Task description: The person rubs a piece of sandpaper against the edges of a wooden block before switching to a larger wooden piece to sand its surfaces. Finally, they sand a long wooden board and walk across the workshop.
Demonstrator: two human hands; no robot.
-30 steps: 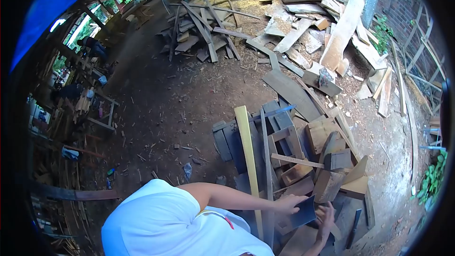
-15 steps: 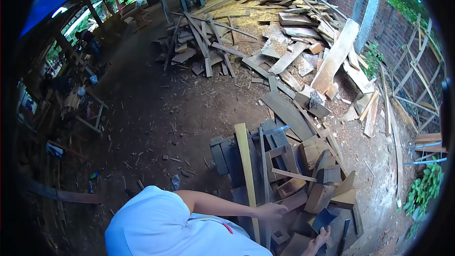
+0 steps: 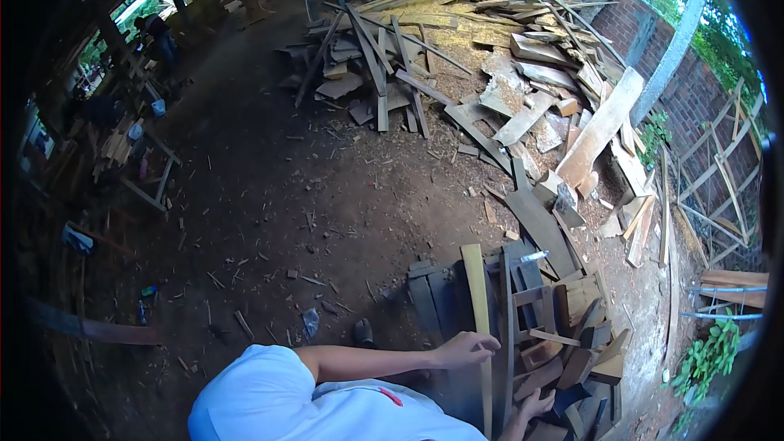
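Note:
My left hand (image 3: pixel 467 350) is over a long pale yellow wooden strip (image 3: pixel 476 290), its fingers loosely curled and apart with nothing in them. Lower down, my right hand (image 3: pixel 532 405) grips the left edge of a dark curved piece (image 3: pixel 571 398), possibly wood. Around both hands lies a heap of sawn offcuts, among them a brown wooden block (image 3: pixel 541 354) and a thin light stick (image 3: pixel 554 337). A long dark board (image 3: pixel 507 310) runs beside the yellow strip. Near my right hand stands a slim dark bar (image 3: pixel 599 416).
Beyond the heap, a large pile of planks and slabs (image 3: pixel 523 73) lies on sawdust before a brick wall (image 3: pixel 661 57). A person (image 3: pixel 160 37) bends at the far left, near a wooden trestle (image 3: pixel 163 184). Chips litter the dirt floor (image 3: pixel 269 220).
My view has shifted, so the scene sits further right and lower. My left hand has drawn back from the offcuts to over the yellow strip. The dark curved piece has tilted.

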